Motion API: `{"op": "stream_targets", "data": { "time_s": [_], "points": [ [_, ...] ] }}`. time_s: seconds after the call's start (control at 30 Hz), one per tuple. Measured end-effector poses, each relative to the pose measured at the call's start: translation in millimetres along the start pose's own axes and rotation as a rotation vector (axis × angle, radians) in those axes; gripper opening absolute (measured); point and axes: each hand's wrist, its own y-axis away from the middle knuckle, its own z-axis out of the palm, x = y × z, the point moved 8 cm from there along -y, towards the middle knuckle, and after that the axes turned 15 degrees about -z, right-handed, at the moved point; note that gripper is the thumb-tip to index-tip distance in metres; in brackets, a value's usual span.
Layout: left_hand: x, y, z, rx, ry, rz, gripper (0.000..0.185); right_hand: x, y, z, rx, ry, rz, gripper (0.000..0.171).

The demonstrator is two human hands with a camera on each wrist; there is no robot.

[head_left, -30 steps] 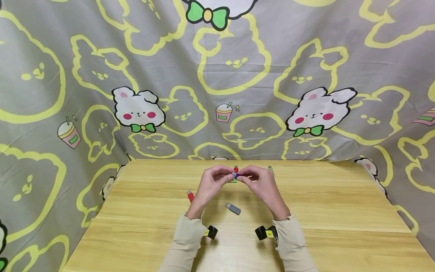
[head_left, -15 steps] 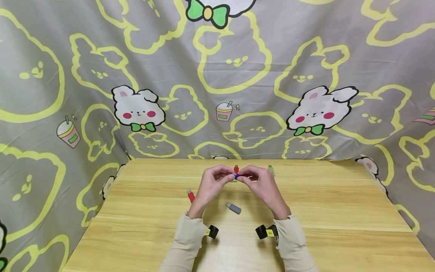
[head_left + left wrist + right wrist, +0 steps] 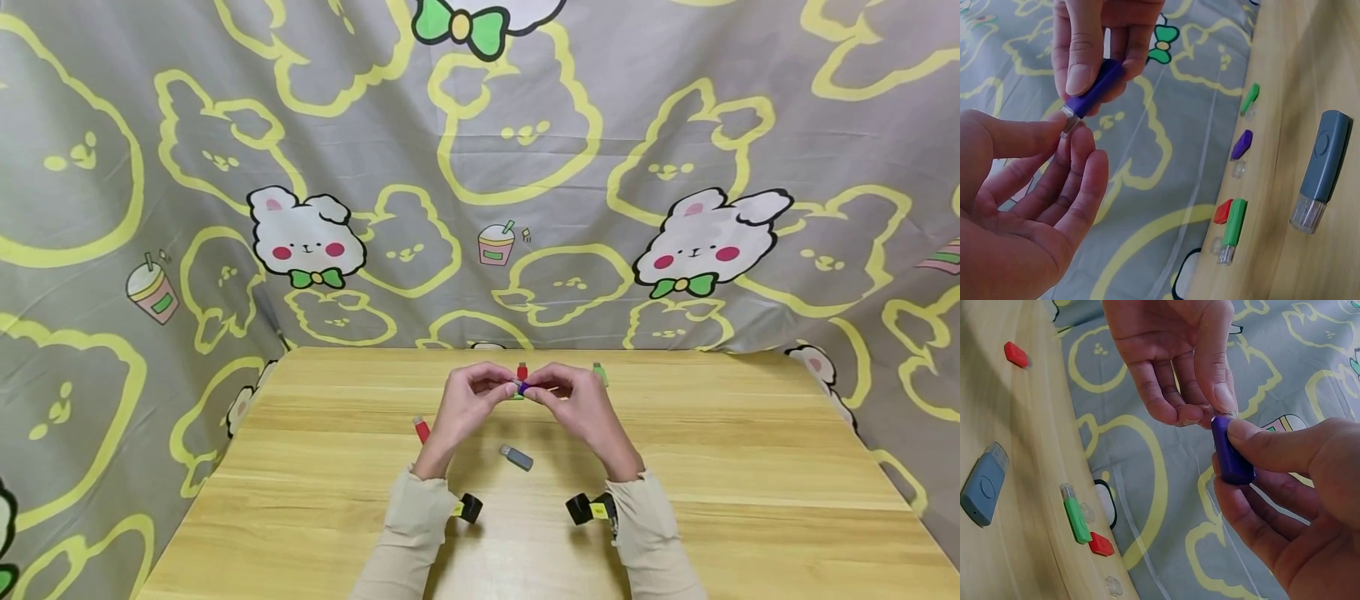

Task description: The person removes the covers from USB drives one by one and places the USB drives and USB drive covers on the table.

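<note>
Aloft over a table [image 3: 750,467], a purple USB stick [image 3: 1233,451] is pinched by the right hand [image 3: 579,404] at its body and the left hand [image 3: 468,402] at its clear end [image 3: 1070,119], largely hidden by fingertips. The pose appears nearly unchanged from a second earlier.

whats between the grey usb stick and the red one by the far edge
A green USB stick lies between them, clearest in the right wrist view.

Left grip [image 3: 467,403]: thumb-to-finger pinch; left forearm [image 3: 408,537] toward 1 o'clock. Right grip [image 3: 583,403]: likewise; right forearm [image 3: 656,537] toward 11 o'clock.
</note>
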Motion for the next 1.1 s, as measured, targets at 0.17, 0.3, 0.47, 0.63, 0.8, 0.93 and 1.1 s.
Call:
{"op": "stream_targets", "data": {
  "time_s": [0.17,0.3,0.47,0.63,0.8,0.93,1.1],
  "points": [
    [-1.0,-0.9,-9.6,0.047,0.023,-0.01,0.011,7,3,-6,-0.013,0.021,0.028,0.007],
    [-1.8,0.5,-34.9,0.12,0.077,-0.008,0.01,19,12,-26,-0.004,0.036,0.108,0.007],
    [-0.6,-0.1,-48.5,0.112,0.081,0.005,0.01,25,16,-40,-0.005,0.013,0.13,0.012],
    [-2.3,-2.3,-50.6,0.114,0.073,0.003,0.01,30,14,-25,-0.065,0.005,0.135,0.019],
    [-4.6,-2.6,-55.5,0.136,0.074,-0.004,0.01,37,15,-10,-0.078,-0.006,0.153,0.018],
    [-6.0,-2.6,-59.5,0.144,0.07,-0.008,0.01,45,14,1,-0.075,-0.037,0.173,0.013],
    [-5.5,-1.5,-65.6,0.164,0.066,-0.015,0.01,52,1,17,-0.075,-0.045,0.225,0.011]
  ]
}}
